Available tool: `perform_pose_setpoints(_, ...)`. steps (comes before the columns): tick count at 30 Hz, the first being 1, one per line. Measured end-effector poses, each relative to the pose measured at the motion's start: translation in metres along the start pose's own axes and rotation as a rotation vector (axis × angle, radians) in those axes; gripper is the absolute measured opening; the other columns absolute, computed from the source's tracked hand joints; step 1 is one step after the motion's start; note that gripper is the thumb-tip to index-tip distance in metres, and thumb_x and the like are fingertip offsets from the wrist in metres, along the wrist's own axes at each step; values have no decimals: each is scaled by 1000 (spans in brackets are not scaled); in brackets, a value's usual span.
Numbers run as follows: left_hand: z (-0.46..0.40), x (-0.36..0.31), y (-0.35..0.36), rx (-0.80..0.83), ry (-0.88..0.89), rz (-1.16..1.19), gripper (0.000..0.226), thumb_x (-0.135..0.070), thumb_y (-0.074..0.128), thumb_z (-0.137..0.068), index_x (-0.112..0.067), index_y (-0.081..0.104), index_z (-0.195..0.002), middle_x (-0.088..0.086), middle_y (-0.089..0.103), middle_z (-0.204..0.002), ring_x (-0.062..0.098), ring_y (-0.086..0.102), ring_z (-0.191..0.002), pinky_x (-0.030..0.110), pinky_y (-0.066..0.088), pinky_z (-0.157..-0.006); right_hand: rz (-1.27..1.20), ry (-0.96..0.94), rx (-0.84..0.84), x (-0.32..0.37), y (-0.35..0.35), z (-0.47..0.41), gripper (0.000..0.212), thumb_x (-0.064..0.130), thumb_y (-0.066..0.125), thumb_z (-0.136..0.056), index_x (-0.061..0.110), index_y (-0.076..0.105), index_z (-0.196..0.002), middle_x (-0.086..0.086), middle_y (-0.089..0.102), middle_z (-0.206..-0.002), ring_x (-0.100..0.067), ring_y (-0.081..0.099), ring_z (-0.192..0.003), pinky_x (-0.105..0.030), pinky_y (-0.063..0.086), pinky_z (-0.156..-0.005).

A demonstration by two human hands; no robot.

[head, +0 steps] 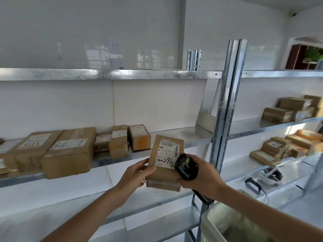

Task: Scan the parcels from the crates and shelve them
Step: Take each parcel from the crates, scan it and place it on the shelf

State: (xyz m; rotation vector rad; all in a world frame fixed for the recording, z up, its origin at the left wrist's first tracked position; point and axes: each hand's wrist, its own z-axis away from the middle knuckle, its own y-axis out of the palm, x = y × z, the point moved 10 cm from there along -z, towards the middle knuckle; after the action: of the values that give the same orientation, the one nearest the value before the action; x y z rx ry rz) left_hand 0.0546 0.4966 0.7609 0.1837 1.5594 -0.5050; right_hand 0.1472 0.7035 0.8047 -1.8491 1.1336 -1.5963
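Note:
A small brown cardboard parcel (165,165) with a white label and handwritten numbers is held up in front of the metal shelf (192,137). My left hand (138,173) grips its left edge, thumb on the front. My right hand (202,175) grips a black handheld scanner (186,165), its head right at the parcel's label, while the fingers also touch the parcel's lower right corner. A pale crate (227,222) shows at the bottom right, its contents blurred.
Several brown parcels (70,152) stand on the middle shelf to the left. A metal upright (225,119) divides the bays. More parcels (290,110) are stacked on the right bay's shelves, with a white headset (272,175) lying on a lower right shelf.

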Motion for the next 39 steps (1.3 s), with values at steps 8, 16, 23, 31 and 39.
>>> perform_pose_setpoints(8,-66,-14,0,-14,151,-66,53,-60,75,-75,-36,67,-122,-15,73,-108,12,70,-102,34,62,-84,-22,52,47,-35,-3,-74,76,26,87,-68,37,55,-136,22,66,-101,3,62,-92,-11,49,-73)
perform_pose_setpoints(16,-143,-8,-5,-15,174,-114,61,-53,82,-75,-35,54,-126,-15,71,-116,6,70,-102,34,62,-84,7,51,113,-65,14,-169,77,27,89,-66,33,55,-135,17,68,-109,-2,64,-95,-15,53,-77)
perform_pose_setpoints(23,-184,-11,-6,-79,179,-295,48,-40,78,-84,-30,57,-126,-14,72,-118,7,71,-98,27,61,-81,15,22,186,-92,28,-230,76,42,86,-55,39,57,-124,15,70,-106,-5,67,-94,-30,60,-85)
perform_pose_setpoints(31,-204,-19,-12,-262,165,-473,61,-53,74,-84,-32,57,-138,-20,70,-118,3,70,-97,29,61,-78,-72,-102,259,-101,41,-288,81,46,85,-47,33,61,-124,9,73,-105,-11,70,-93,-41,62,-84)
perform_pose_setpoints(39,-218,-26,-15,-393,84,-588,56,-55,71,-86,-31,58,-135,-27,57,-114,-2,55,-103,5,43,-80,-110,-176,310,-95,44,-321,88,51,79,-43,32,62,-127,10,70,-109,-11,67,-98,-39,59,-87)
